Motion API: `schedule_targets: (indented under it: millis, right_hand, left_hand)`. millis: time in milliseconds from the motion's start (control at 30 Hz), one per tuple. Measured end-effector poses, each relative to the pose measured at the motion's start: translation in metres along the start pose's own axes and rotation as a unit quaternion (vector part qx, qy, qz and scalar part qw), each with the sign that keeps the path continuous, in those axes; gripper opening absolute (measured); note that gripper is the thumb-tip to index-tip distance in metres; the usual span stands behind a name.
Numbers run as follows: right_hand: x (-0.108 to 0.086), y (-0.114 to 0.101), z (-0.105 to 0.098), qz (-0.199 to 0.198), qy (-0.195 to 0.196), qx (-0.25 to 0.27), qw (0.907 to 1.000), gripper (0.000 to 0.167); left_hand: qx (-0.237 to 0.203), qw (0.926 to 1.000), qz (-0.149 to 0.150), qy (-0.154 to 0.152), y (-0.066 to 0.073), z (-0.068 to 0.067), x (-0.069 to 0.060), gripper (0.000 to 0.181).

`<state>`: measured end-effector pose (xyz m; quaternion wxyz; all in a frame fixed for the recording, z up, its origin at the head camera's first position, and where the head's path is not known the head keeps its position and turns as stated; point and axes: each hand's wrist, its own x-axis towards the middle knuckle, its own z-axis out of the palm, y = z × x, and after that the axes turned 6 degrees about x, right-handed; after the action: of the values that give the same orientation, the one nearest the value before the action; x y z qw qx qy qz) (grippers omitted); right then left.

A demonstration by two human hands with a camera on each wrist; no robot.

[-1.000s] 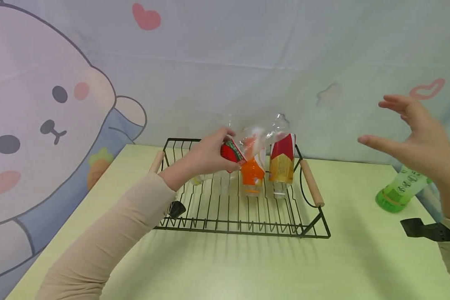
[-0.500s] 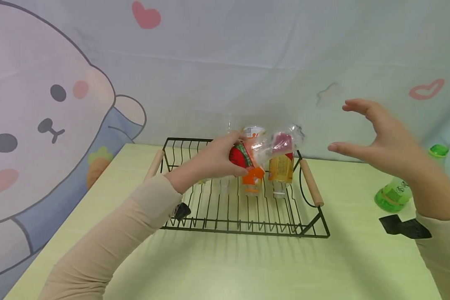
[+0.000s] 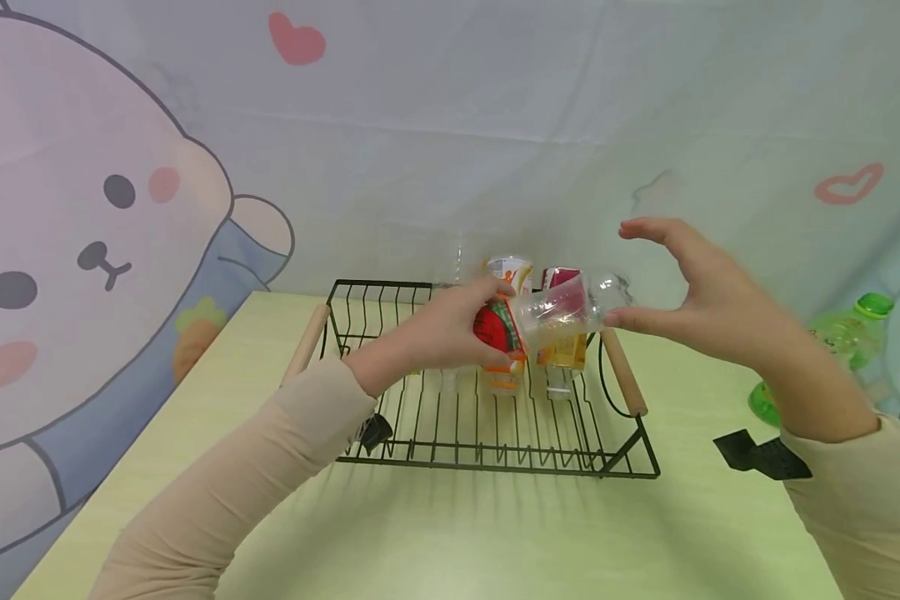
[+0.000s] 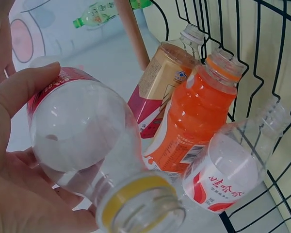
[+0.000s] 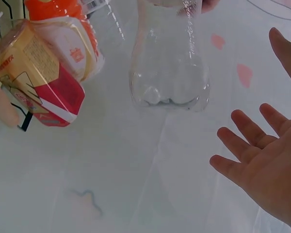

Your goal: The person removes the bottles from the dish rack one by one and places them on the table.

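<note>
Left-hand grip [image 3: 461, 325] is wrapped round a clear plastic bottle [image 3: 570, 310], thumb on one side and fingers on the other, up above the wire rack [image 3: 495, 467]. Right-hand grip [image 3: 712, 308] has hold of nothing: thumb and fingers spread wide, off toward the rack's right end, near the bottle's base but apart from it.

Surface-wise, it's a pale yellow-green tabletop [image 3: 435, 542] under the rack, kinda glossy, with wire shadows in front of the rack. Behind the rack hangs a pale fabric backdrop [image 3: 495, 92] with a big cartoon animal [image 3: 60, 217] left of the rack and pink hearts dotted around. Light green bottle [image 3: 862, 333] with a green cap sits well to the right of the rack.

As for the held bottle: see-through, rounded shoulder, red label with a watermelon picture, yellow ring round its threaded neck. It's tipped sideways, base toward the rack's right end.

Inside the rack, necks toward its front rim, are a gold-and-maroon bottle [image 4: 157, 82], an orange bottle [image 4: 194, 114] and a clear one with a white-and-red label [image 4: 223, 182].
</note>
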<state>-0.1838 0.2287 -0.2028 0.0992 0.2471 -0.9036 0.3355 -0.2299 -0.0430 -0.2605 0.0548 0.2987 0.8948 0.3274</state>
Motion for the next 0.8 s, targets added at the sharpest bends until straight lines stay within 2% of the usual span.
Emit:
schedule_targets:
  millis: [300,567,800]
  right_hand:
    - [0.002,-0.006,0.018,0.004,-0.046,0.023,0.9987,0.080]
    - [0.006,0.000,0.031,0.003,-0.078,0.015,0.9968,0.080]
    - [0.007,0.007,0.039,-0.016,-0.104,0.007,0.9944,0.080]
  left_hand:
    - [0.014,0.9997,0.001,-0.018,0.007,0.004,-0.003,0.071]
    - [0.021,0.9990,0.019,-0.036,0.009,0.006,-0.003,0.069]
    - [0.041,0.9975,0.033,-0.047,0.011,0.009,-0.004,0.063]
